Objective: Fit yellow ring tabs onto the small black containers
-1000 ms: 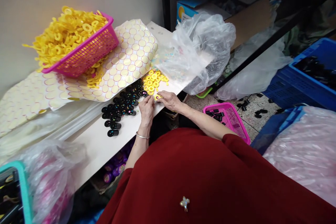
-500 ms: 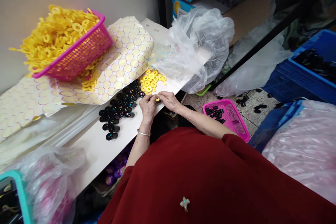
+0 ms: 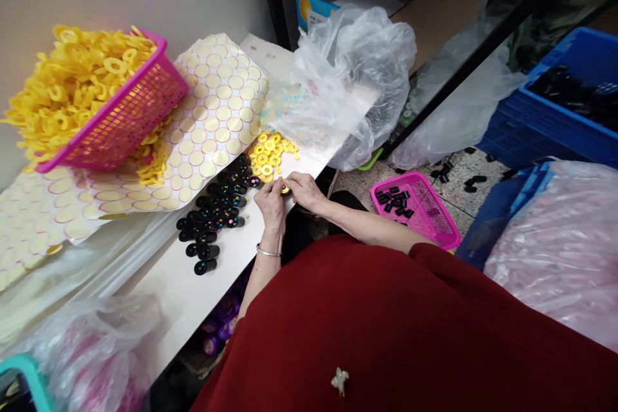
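Note:
My left hand (image 3: 271, 206), a bracelet on its wrist, is closed in a pinch at the near edge of the white table. My right hand (image 3: 305, 193) meets it there, thumb and fingers closed around a small black cylinder with a yellow ring (image 3: 286, 191) on its top. My fingers partly cover this piece, and whatever the left fingertips pinch is too small to make out. Just beyond my hands is a pile of small yellow rings (image 3: 267, 153). Left of my left hand stand several black cylinders (image 3: 212, 209), with small coloured spots on their tops.
A pink basket (image 3: 130, 112) heaped with yellow ring pieces sits on sticker sheets (image 3: 212, 100). Clear plastic bags (image 3: 362, 71) bulge at the table's far end. On the floor are a pink tray (image 3: 434, 212) with black pieces and a blue crate (image 3: 541, 122).
The view has shifted slightly, so the table and basket sit lower and further left. My hands stay together at the small piece; the right fingers have moved slightly around it.

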### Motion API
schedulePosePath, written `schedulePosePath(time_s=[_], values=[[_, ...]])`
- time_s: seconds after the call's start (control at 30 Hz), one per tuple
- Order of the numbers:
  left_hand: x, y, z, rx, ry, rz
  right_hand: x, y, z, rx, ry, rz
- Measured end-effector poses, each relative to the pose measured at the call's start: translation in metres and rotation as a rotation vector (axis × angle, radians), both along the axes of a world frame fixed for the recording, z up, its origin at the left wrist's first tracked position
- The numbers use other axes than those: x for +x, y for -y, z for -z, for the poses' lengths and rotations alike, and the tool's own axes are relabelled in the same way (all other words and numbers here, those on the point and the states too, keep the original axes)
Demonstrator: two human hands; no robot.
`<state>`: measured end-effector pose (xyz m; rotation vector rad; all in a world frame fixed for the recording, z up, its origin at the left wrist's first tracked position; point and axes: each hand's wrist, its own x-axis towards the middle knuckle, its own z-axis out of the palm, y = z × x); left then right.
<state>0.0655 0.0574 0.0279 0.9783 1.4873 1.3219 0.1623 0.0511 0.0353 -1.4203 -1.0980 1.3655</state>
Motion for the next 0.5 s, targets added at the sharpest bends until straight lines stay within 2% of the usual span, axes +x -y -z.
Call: schedulePosePath(time_s=[0.13,0.23,0.33,0.43,0.5], values=[[0.000,-0.002,0.004,0.015,0.007,-0.019,-0.002,0.000,0.003,0.026,-0.007,0.008],[-0.001,-0.004,0.005,-0.009,0.037,0.008,0.000,-0.001,0.006,-0.021,-0.077,0.003],[-0.002,-0.004,0.005,-0.020,0.046,0.026,0.005,0.000,0.011,-0.059,-0.223,-0.004],[-0.003,-0.002,0.005,-0.012,0.026,0.035,0.013,0.005,0.016,-0.023,-0.401,0.018],[-0.005,0.000,0.004,-0.026,0.026,0.054,0.018,0.008,0.016,0.011,-0.447,0.017]])
